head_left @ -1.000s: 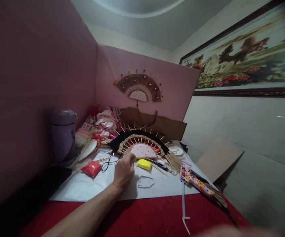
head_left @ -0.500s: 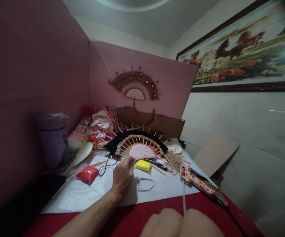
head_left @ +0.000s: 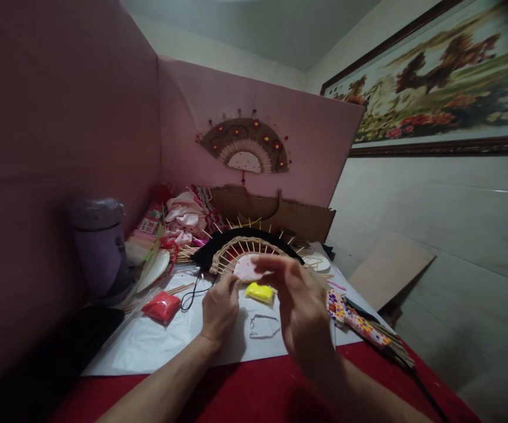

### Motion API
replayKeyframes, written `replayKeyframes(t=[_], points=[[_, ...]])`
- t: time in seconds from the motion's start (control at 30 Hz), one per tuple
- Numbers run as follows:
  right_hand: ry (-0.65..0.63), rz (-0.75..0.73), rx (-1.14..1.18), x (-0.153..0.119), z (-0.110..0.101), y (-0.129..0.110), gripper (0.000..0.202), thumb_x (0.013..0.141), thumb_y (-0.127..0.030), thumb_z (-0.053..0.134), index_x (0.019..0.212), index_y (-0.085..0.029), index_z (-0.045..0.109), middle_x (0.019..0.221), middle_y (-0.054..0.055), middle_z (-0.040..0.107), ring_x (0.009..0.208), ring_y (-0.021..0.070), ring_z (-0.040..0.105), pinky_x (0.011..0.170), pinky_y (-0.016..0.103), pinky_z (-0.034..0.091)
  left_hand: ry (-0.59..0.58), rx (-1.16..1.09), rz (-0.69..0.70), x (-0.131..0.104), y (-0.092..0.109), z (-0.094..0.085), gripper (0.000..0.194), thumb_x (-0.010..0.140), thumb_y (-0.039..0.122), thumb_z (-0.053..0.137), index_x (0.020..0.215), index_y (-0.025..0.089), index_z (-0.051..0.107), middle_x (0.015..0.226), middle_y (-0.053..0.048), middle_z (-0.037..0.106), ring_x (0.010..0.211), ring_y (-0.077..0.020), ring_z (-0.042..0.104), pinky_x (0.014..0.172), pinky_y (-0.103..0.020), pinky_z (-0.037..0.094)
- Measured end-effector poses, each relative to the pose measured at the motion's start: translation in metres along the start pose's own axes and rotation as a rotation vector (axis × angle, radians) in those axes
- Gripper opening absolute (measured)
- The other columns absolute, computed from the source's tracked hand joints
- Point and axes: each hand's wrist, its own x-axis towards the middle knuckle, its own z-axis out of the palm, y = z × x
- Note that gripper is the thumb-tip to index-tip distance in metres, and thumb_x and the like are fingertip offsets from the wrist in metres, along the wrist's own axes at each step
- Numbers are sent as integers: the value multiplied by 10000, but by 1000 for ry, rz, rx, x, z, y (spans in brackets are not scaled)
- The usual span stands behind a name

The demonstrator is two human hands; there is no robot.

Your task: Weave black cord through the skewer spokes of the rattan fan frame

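A hand fan (head_left: 266, 236) with a black cloth band, woven rim and thin sticks stands on the white sheet. My left hand (head_left: 221, 308) is closed in a pinch on the lower left of this fan, by its spotted pale half-round base (head_left: 244, 268). In front of the fan's right side, my right hand (head_left: 300, 305) is raised with its fingers stretched out and nothing visible in it. It covers the right part of the base; whether its fingertips touch the fan I cannot tell. A yellow clay packet (head_left: 259, 292) lies between my hands.
A red packet (head_left: 161, 306) and a black cord (head_left: 187, 301) lie left. Purple bottle (head_left: 97, 247) stands at far left. A flower-patterned object (head_left: 359, 323) lies right, beside sticks. Another decorated fan (head_left: 247, 141) hangs on the pink panel (head_left: 310, 135); cardboard (head_left: 304, 220) stands behind.
My right hand has come up from the lower edge to the front of the fan, its fingers now extended. My left hand keeps its pinch on the fan. The view has shifted slightly.
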Motion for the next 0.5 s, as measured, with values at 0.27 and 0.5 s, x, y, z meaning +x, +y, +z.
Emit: replayKeyframes(t=[0.27, 0.5], points=[[-5, 84, -82, 86, 38, 47, 222, 865, -329, 446, 852, -185, 615, 876, 64, 622, 848, 193, 549, 730, 316, 430, -6, -27, -33, 1, 0, 0, 161, 838, 249, 395, 839, 212, 552, 718, -17, 618, 650, -154, 571, 605, -242, 370], [-95, -75, -323, 63, 32, 58, 190, 875, -256, 430, 819, -201, 603, 832, 60, 610, 845, 198, 543, 782, 330, 397, -14, -36, -31, 2, 0, -3, 180, 838, 288, 409, 767, 210, 554, 645, 6, 580, 606, -144, 551, 591, -242, 366]])
